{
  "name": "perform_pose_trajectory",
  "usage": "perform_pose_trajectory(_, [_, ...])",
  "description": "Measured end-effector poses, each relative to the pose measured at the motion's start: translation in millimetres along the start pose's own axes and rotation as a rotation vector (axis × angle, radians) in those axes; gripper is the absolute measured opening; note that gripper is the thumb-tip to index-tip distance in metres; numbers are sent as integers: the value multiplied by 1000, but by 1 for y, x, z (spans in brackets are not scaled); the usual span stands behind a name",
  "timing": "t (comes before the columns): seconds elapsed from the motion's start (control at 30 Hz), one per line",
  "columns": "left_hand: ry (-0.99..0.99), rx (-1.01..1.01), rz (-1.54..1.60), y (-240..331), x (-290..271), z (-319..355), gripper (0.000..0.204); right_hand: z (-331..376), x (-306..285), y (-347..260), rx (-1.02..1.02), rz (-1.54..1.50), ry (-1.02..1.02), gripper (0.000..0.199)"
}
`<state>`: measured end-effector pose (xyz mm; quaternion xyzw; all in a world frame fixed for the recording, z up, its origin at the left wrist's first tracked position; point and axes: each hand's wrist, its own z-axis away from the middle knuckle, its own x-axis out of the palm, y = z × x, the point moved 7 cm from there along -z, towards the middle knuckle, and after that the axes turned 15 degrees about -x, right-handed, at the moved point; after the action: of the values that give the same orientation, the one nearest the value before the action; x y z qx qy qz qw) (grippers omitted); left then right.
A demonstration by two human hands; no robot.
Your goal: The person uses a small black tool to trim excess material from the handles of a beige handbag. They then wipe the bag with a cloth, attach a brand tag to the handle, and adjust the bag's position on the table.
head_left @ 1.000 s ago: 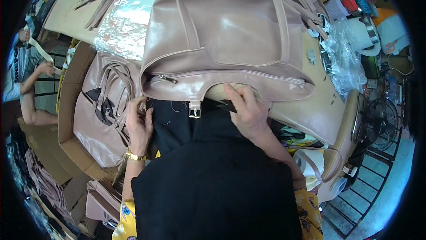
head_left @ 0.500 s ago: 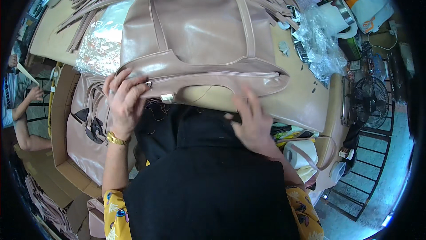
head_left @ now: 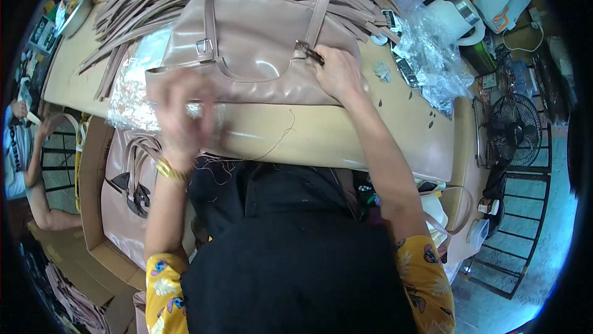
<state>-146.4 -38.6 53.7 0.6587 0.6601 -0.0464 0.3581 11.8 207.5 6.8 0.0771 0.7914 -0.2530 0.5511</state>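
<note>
Pinkish-tan leather handbag (head_left: 247, 50) lies flat on the tan worktable (head_left: 346, 136), handles pointing away from the person. Right hand (head_left: 336, 74) presses on the bag's near right corner, fingers curled at the strap buckle (head_left: 306, 51), prob. pinching it (view's tight there). Left hand (head_left: 179, 114) hovers over the bag's near left edge, motion-blurred; can't tell if its fingers are spread or closed. To do this well: keep the right hand pinning the bag so it doesn't slide, and let the left meet the edge flat. Crinkled clear plastic wrap (head_left: 432, 56) sits right of the bag; silvery foil-like sheet (head_left: 133, 80) at left; cardboard box (head_left: 92, 210) w/ more bags beside the table.
</note>
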Motion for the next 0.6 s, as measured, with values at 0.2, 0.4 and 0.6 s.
perform_pose_trajectory(0.2, [-953, -38, 149, 97, 72, 82, 63, -17, 6, 3, 18, -170, -50, 21])
perform_pose_trajectory(0.4, [-843, -256, 414, 95, 59, 84, 39, -12, 7, 6, -18, -122, 6, 21])
perform_pose_trajectory(0.6, [-1239, 160, 705, 118, 46, 120, 41, -10, 4, -12, -77, -114, 44, 24])
